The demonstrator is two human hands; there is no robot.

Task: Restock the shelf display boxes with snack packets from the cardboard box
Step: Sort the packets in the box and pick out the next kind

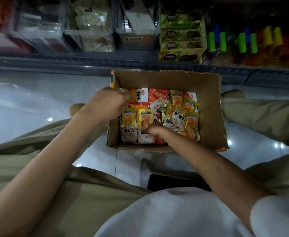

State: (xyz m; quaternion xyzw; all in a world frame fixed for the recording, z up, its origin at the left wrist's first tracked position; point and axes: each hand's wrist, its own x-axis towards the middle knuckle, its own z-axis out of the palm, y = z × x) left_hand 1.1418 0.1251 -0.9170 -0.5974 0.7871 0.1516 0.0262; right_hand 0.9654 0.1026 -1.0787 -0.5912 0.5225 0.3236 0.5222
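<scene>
**Both hands down in the cardboard box (208,103), gathering snack packets (159,96) for the shelf.**

I have the box on the floor (29,103) between my knees, right under the shelf (54,62), I judge so the clear display boxes (42,35) and the green display box (181,53) are a short reach up. My left hand (111,103) reaches over the box's left wall, wrist bent, fingers curled round an orange-and-white packet (140,95) in the far-left corner. My right hand (155,130) comes in over the near wall, knuckles up, fingers curled down among the gold packets (145,120). Its fingertips are hidden, so I cannot tell whether it has one pinched. The packets lie loose and mixed, so I am probably picking out one kind.
</scene>
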